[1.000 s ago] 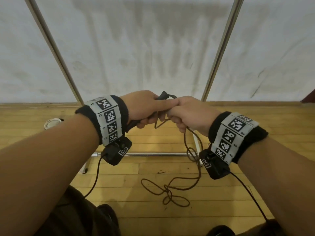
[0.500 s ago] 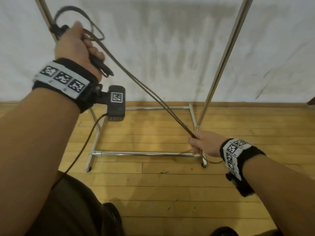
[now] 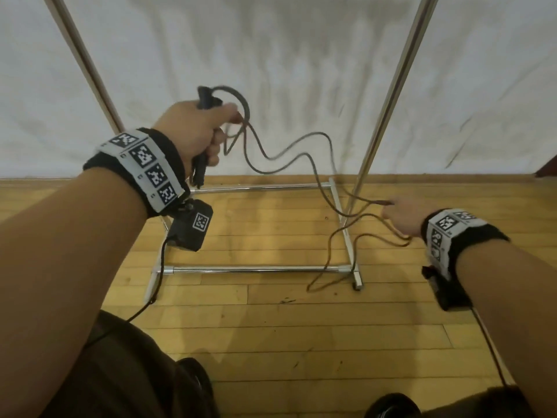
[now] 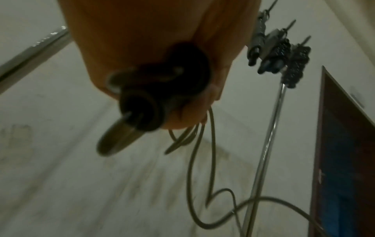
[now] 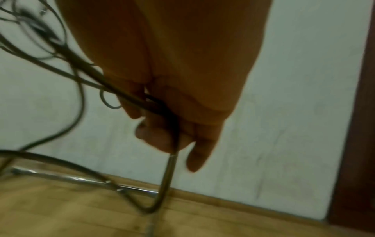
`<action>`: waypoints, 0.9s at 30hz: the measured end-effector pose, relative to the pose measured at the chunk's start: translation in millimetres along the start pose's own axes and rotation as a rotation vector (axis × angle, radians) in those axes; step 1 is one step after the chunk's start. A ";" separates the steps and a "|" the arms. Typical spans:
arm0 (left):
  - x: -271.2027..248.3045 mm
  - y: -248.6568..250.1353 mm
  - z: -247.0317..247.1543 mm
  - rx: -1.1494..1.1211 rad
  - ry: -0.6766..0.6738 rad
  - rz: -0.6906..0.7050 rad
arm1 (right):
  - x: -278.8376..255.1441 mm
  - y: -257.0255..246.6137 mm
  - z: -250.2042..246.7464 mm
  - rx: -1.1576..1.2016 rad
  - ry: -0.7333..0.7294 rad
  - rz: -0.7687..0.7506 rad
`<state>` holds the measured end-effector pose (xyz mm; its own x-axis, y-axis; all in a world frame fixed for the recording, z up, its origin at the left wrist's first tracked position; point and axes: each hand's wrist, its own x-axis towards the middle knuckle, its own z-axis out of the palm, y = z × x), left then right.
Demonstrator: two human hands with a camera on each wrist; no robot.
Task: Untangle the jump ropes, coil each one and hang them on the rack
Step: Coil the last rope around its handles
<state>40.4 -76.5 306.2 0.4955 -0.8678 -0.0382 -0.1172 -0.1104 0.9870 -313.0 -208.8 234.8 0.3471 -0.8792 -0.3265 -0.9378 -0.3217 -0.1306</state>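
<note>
My left hand (image 3: 199, 131) is raised in front of the white wall and grips the black handles (image 3: 202, 99) of a dark jump rope, with a small loop of cord above its fingers. The handles (image 4: 142, 110) stick out below my fist in the left wrist view. The rope (image 3: 313, 152) sags in loose waves down to my right hand (image 3: 401, 217), low beside the rack's right post. That hand pinches the cord (image 5: 172, 128) between thumb and fingers. More cord (image 3: 331, 254) trails across the rack's base onto the floor.
The chrome rack has two slanted posts (image 3: 388, 98) and a rectangular base (image 3: 256, 269) on the wooden floor. In the left wrist view other ropes' handles (image 4: 278, 52) hang near the top of the post. A dark brown door edge (image 5: 357, 128) stands at the right.
My left hand came down from high at the left toward the middle. The rope, taut half a second ago, now hangs slack in waves. My right hand moved right, past the post.
</note>
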 end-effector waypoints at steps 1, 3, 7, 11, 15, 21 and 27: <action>-0.2 -2.5 4.1 0.048 -0.050 -0.024 | 0.9 14.5 -6.6 -0.021 0.054 0.110; -1.5 -7.3 13.5 0.153 -0.147 -0.079 | -1.7 36.5 -18.1 -0.122 0.123 0.296; -11.9 -15.2 43.9 0.494 -0.344 -0.101 | -4.1 39.6 -25.7 -0.124 0.140 0.323; -31.9 -18.1 83.2 0.839 -0.558 -0.018 | -16.1 -11.5 -26.9 0.265 0.139 -0.107; -48.2 -16.1 109.4 1.142 -0.666 0.151 | -39.9 -73.4 -19.8 0.711 -0.133 -0.414; -54.3 -18.3 111.4 1.373 -0.679 0.272 | -43.4 -73.5 -10.5 0.810 -0.407 -0.465; -57.6 -28.3 111.6 1.579 -0.592 0.261 | -46.1 -80.9 -26.1 0.399 -0.170 -0.499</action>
<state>-80.9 -77.5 263.0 0.0056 -0.9472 -0.3207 -0.9931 0.0322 -0.1124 -253.4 -151.5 284.8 0.7661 -0.5803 -0.2761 -0.6001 -0.4922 -0.6306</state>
